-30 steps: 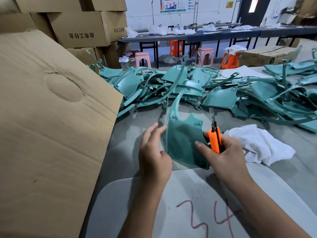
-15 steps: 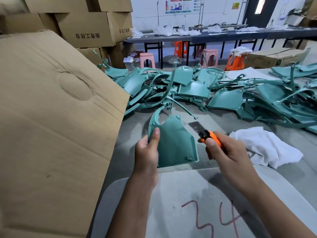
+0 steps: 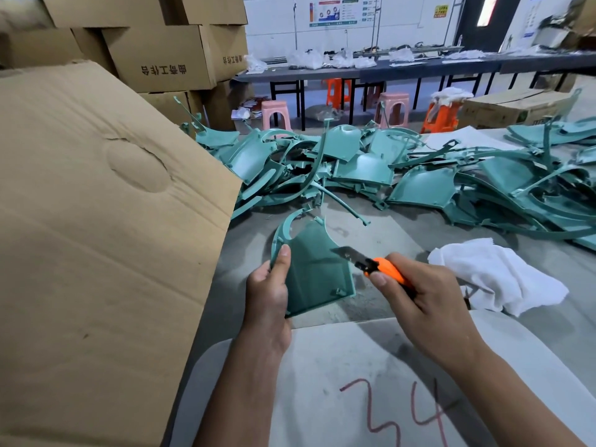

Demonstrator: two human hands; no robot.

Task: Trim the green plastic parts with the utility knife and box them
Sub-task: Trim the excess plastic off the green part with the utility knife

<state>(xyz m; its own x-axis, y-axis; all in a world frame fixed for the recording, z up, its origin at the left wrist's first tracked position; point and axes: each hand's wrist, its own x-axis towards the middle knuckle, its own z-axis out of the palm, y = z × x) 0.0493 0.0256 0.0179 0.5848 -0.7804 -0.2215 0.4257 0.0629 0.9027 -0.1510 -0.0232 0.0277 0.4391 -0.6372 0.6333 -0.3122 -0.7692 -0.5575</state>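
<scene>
Workshop bench, grey table (image 3: 403,240). Left hand (image 3: 269,293) grips one green part (image 3: 317,269) upright at its left edge; right hand (image 3: 419,295) clamps the utility knife (image 3: 374,264), blade at the part's right edge. Trimming appears under way; a large untrimmed pile (image 3: 387,169) remains behind. Cardboard box flap (image 3: 96,221) crowds the left; white cloth (image 3: 496,275) lies right.

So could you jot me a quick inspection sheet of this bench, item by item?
Surface: grey table, dusty; pale board marked 34 at the near edge.
Job's things: green plastic part held up; orange utility knife, blade out; pile of green parts; cardboard box flap.
Clutter: white cloth.
Grips: left hand grips the part; right hand grips the knife.
Cables: nothing seen.
Surroundings: stacked cartons, plastic stools, long bench.
</scene>
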